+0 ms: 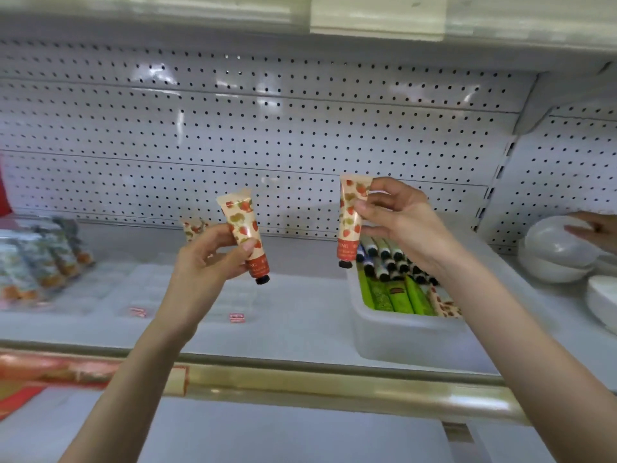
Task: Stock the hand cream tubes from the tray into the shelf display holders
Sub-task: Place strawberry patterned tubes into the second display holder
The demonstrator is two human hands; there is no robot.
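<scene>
One strawberry tube (243,228) is gripped cap-down in the left hand (203,262), whose fingers (248,246) are curled round its middle. A second tube (350,212) is pinched near its crimp by the right hand (404,225), above the tray (400,339). Each is probably best lowered upright, cap first, into the clear holders (150,289) on the shelf (300,325). Open room is left between tray and holders. The tray wall, the pegboard (267,128) and the standing tube (193,228) should be avoided.
</scene>
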